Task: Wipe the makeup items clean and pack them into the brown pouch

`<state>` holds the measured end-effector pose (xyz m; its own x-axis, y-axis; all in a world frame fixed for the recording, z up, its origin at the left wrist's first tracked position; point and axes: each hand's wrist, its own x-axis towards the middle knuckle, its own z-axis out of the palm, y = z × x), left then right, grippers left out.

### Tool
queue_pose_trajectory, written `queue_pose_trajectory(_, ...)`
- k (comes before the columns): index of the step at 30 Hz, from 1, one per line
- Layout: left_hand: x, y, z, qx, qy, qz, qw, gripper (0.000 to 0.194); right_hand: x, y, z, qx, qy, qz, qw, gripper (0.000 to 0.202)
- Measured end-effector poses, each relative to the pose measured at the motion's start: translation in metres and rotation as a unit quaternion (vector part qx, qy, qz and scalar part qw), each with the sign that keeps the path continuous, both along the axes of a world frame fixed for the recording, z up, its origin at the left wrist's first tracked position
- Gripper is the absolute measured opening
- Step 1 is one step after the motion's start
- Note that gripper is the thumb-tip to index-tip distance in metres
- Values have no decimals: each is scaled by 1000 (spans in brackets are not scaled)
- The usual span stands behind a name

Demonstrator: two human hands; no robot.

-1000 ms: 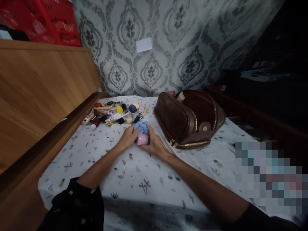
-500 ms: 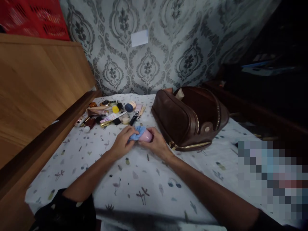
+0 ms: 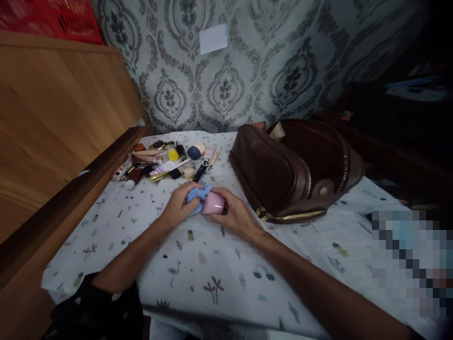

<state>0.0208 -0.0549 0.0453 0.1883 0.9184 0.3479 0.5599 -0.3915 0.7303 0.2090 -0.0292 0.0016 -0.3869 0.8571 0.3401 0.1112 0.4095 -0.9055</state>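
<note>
A blue cloth is bunched in my left hand, pressed to the left end of a small pink container. My right hand has its fingers and thumb closed around the container's right end, where a dark part shows. Both hands are above the printed cloth on the table. Beyond them lies a group of cosmetics, with a yellow-topped item, a navy and beige round jar and a black tube. On the right stands an unzipped brown leather bag.
A wooden panel borders the table on the left, with a red plastic basket on top. Patterned wallpaper covers the wall behind. White fabric with small prints covers the table. A blurred patch hides things at the right.
My view has shifted slightly, moving the bag rightward in the picture. The blue cloth is bunched differently against the pink container, and more of the container's side shows. Both hands keep their hold.
</note>
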Motion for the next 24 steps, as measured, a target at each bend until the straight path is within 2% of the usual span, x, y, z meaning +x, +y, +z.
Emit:
queue_pose_trajectory(4, -4, 3, 0, -19, 38, 2, 999, 16, -1, 4, 1, -73, 69, 12, 995, 59)
queue_pose_trajectory(8, -2, 0, 1, -9, 48, -8, 999, 14, -1, 8, -2, -86, 69, -40, 993, 63)
queue_pose_trajectory(12, 5, -6, -5, 77, 55, -46, 994, 23, 1, 7, -8, -23, 11, -103, 994, 61)
queue_pose_trajectory(16, 6, -8, -13, 152, 106, -79, 980, 35, 3, 5, -9, 45, -36, -116, 992, 55)
queue_pose_trajectory(20, -3, -3, -15, 186, 152, -102, 965, 33, 0, 8, -7, -48, 43, -81, 995, 58)
queue_pose_trajectory(24, -10, 2, -11, 152, 101, -93, 979, 28, -2, 6, 2, -150, 121, -24, 981, 55)
